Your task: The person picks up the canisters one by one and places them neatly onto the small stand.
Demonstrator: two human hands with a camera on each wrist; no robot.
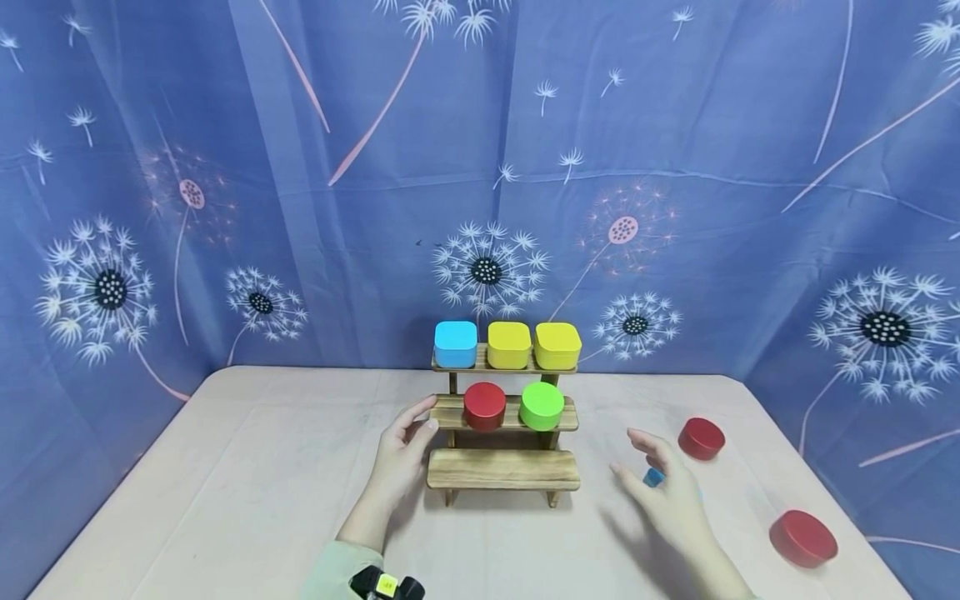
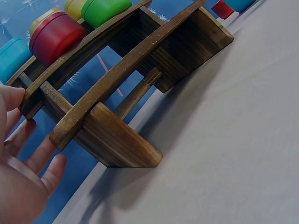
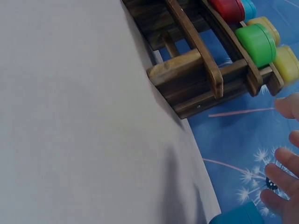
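Observation:
A three-step wooden display stand [image 1: 504,471] stands on the table. My left hand [image 1: 401,454] holds the left end of its middle step, thumb and forefinger at the edge; in the left wrist view the other fingers of this hand [image 2: 23,172] spread below. The middle step bears a red round box [image 1: 484,407] and a green round box [image 1: 542,406]. On the top step sit a blue square box [image 1: 455,344] and two yellow square boxes [image 1: 508,345]. My right hand [image 1: 667,492], fingers parted and holding nothing, is over a mostly hidden blue box [image 1: 654,477].
Two red round boxes lie on the right of the table, one farther back [image 1: 702,439] and one nearer [image 1: 803,538]. A blue dandelion-print curtain [image 1: 375,250] hangs round the back and sides of the pale table [image 1: 247,500]. The lowest step of the stand is bare.

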